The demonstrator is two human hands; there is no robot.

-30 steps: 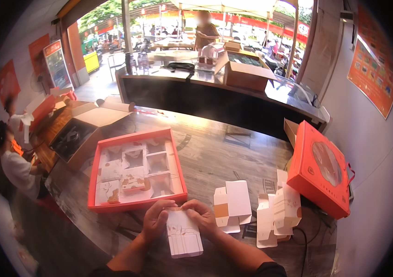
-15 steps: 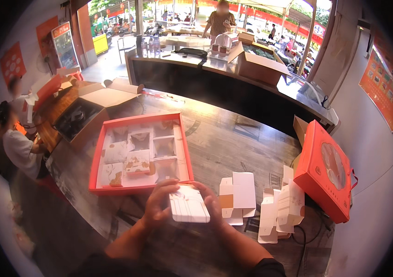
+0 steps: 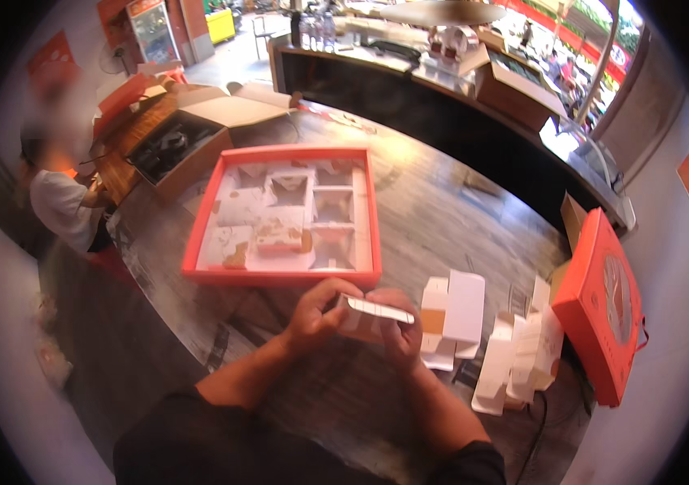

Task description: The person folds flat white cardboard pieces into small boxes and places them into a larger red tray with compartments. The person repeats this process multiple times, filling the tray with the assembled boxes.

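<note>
A small white carton [image 3: 375,309] is held between both hands above the near part of the table. My left hand [image 3: 320,315] grips its left end, fingers bent around it. On its right end my right hand [image 3: 400,330] is closed, thumb and fingers pressing the side. The carton is tilted, with a bright narrow face up and a shaded face below. Just beyond the hands lies a large red gift box [image 3: 281,277] with a white compartmented insert. Several patterned small cartons sit in its left and middle compartments; some compartments on the right hold nothing.
Unfolded white cartons [image 3: 464,311] lie right of my hands, with more carton blanks [image 3: 522,356] beside them. A red windowed lid [image 3: 603,307] leans at the right edge. An open cardboard box [image 3: 175,153] stands far left, near a person in white [image 3: 61,198].
The carton has tipped, so its broad pale face no longer faces me and a narrow face shows. The head view has shifted, and the scene sits farther right and higher.
</note>
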